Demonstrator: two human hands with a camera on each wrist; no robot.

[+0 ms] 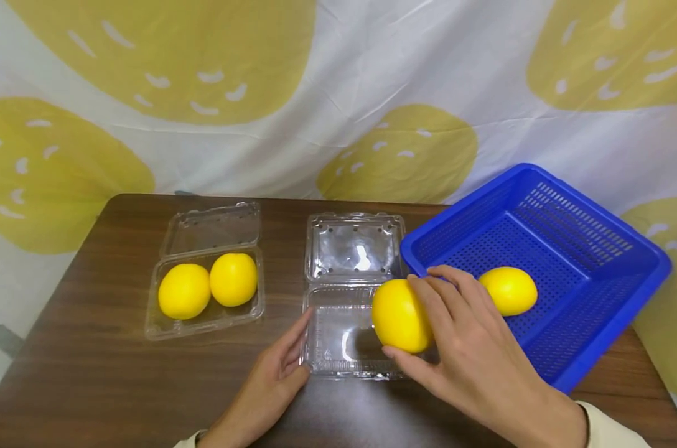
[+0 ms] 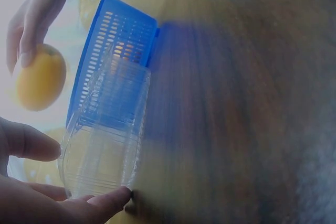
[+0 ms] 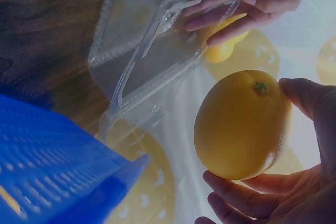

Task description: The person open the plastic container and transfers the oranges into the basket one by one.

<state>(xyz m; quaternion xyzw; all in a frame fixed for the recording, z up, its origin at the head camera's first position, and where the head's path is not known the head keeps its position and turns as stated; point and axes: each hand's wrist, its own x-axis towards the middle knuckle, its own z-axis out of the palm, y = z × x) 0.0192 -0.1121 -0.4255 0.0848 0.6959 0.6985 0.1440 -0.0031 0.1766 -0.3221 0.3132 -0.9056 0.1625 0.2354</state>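
Note:
My right hand point(image 1: 473, 336) holds an orange point(image 1: 401, 315) with bright yellow skin between thumb and fingers. It hangs above the right part of an open clear plastic clamshell box point(image 1: 338, 339). In the right wrist view, a green star-shaped stem mark shows on the orange point(image 3: 243, 124). Against the box's left side rests my left hand point(image 1: 268, 379), its fingers fairly straight, thumb near the front corner. The left wrist view shows those fingers point(image 2: 113, 200) touching the box wall point(image 2: 105, 156). The box's lid point(image 1: 355, 249) lies folded back behind it.
To the left, a second open clamshell box point(image 1: 206, 326) contains two yellow oranges point(image 1: 184, 291). A blue perforated basket point(image 1: 596, 336) stands at the right, tilted in view, with another yellow orange point(image 1: 509, 290) inside. A patterned cloth point(image 1: 372, 74) hangs behind the brown table point(image 1: 120, 386).

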